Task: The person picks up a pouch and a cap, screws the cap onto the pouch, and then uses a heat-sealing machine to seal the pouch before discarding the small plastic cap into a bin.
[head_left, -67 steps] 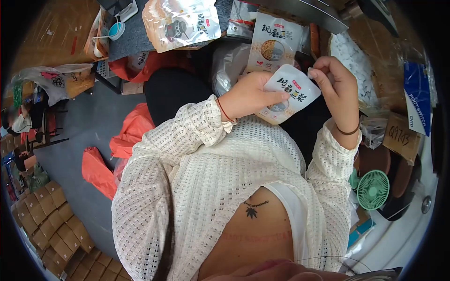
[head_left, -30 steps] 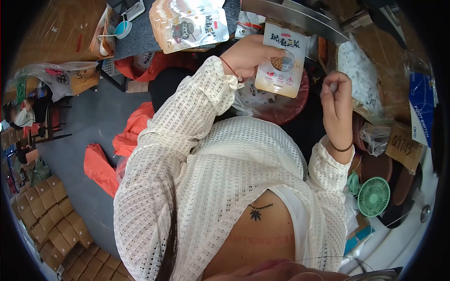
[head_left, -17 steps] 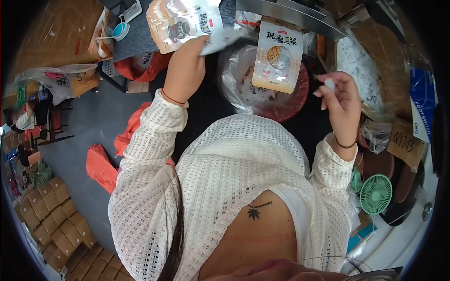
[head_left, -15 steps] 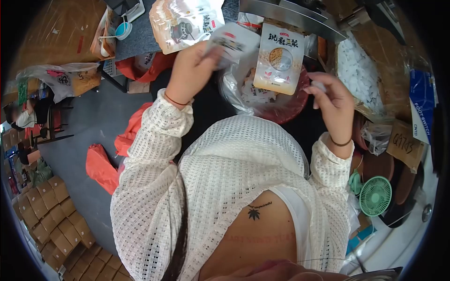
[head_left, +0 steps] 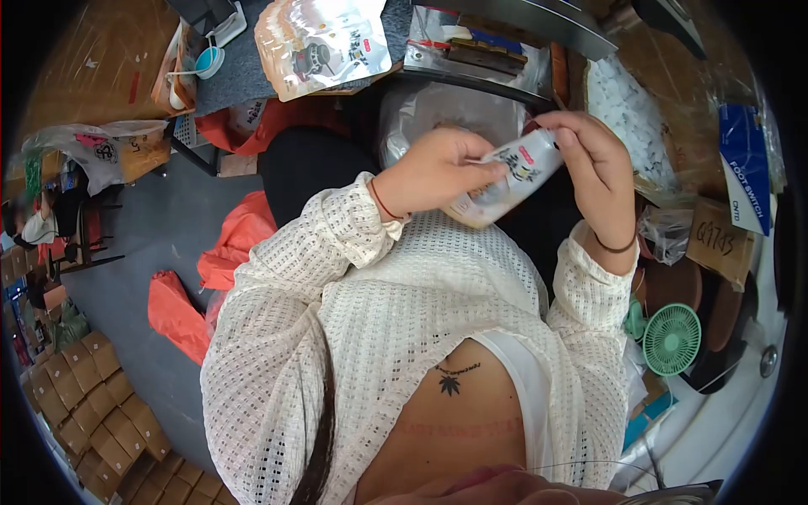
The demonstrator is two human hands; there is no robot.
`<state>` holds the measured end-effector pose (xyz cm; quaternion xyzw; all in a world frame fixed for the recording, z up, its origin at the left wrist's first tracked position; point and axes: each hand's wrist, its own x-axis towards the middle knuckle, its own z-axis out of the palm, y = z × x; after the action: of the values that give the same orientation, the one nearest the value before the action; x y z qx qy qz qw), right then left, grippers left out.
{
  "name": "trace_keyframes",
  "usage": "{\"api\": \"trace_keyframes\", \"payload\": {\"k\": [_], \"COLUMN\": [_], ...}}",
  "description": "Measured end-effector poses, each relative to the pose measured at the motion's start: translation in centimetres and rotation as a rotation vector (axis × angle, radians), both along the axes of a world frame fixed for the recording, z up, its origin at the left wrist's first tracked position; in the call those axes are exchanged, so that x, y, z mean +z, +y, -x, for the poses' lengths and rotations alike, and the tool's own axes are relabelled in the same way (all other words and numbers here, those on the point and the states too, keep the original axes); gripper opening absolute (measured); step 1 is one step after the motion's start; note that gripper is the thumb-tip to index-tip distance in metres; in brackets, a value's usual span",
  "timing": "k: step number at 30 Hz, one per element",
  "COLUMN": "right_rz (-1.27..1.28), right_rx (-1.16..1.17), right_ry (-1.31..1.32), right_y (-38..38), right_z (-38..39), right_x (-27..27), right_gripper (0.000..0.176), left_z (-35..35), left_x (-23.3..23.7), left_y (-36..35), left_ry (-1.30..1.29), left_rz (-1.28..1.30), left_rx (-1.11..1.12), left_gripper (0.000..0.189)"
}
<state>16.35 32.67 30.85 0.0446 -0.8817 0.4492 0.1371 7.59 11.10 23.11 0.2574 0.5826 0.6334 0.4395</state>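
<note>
- The left hand (head_left: 438, 175) gripped a white-and-beige flat pouch (head_left: 530, 170) with a red label and dark lettering; its thumb pressed across the printed face and the other fingers lay curled around the side.
- The right hand (head_left: 599, 167) was bent at the pouch's upper right end, fingers and thumb drawn together near its edge; whether they pinched it or held anything else could not be told.
- The pouch lay between the two hands, off the table (head_left: 244, 77), held tilted over the lap, its lower end slanting down toward the white knitted top (head_left: 412, 286).
- Beyond the hands was a container lined with clear plastic (head_left: 412, 114), partly hidden by the left hand and the pouch.
- A stack of glossy white-and-beige pouches (head_left: 324, 46) lay on the table's grey surface, at its near edge, ahead of the left hand.
- A brown cardboard box of small white packets (head_left: 627, 118) stood just beyond the right hand, to its right.
- A silver metal device (head_left: 530, 25) extended ahead of the right hand, well apart from the pouch.
</note>
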Motion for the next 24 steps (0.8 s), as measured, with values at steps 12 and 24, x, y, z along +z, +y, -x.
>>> {"api": "trace_keyframes", "payload": {"k": [12, 24], "right_rz": [-0.049, -0.243], "right_rx": [-0.015, -0.112], "right_ry": [-0.161, 0.114], "right_y": [0.9, 0.1], "right_z": [-1.1, -2.2], "right_x": [0.0, -1.4], "right_gripper": [0.017, 0.009], "left_z": [-1.9, 8.1], "left_x": [-0.2, -2.0], "left_y": [1.5, 3.3], "left_ry": [-0.357, -0.370], "left_rz": [-0.059, -0.107], "left_rx": [-0.119, 0.090], "left_gripper": [0.033, 0.037]}}
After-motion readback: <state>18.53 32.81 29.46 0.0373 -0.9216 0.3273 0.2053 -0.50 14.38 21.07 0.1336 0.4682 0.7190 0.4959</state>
